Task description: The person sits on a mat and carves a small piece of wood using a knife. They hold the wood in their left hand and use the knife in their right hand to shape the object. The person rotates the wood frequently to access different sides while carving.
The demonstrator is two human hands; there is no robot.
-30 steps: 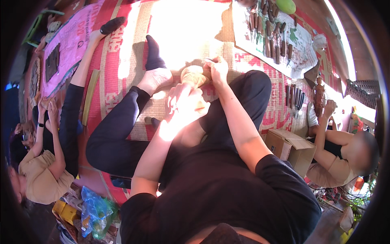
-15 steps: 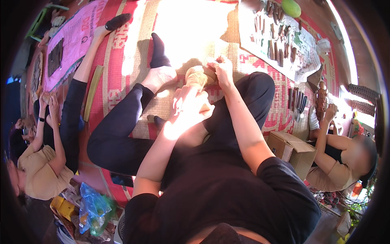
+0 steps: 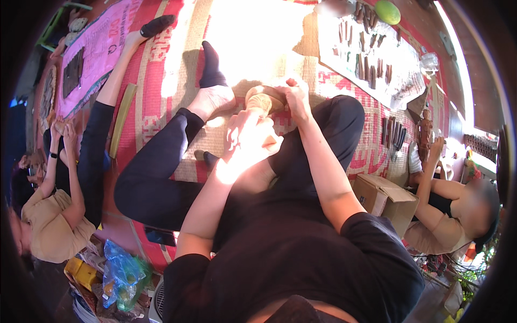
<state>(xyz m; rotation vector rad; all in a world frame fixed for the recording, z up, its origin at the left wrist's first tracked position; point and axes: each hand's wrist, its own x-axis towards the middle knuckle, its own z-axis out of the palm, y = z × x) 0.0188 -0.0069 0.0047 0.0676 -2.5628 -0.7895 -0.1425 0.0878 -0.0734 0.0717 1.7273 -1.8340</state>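
A pale, rounded piece that looks like carved wood [image 3: 260, 102], broad at its far end and narrower toward me, is in front of me between my crossed legs. My left hand [image 3: 251, 137], bleached by sunlight, is wrapped around its near end. At the piece's far right side is my right hand [image 3: 297, 100], with its fingers curled in a pinch. Whatever those fingers grip is too small or hidden to make out.
Rows of dark-handled tools lie on a white sheet [image 3: 401, 89] at the far right, beside a green fruit [image 3: 387, 12]. More tools [image 3: 395, 133] rest on the mat [image 3: 371, 110]. A cardboard box [image 3: 389, 196] stands near my right elbow. People sit on both sides.
My right hand has turned slightly, and its fingers have shifted at the piece's far edge. More of the piece's round end shows. My left hand stays nearly in place.
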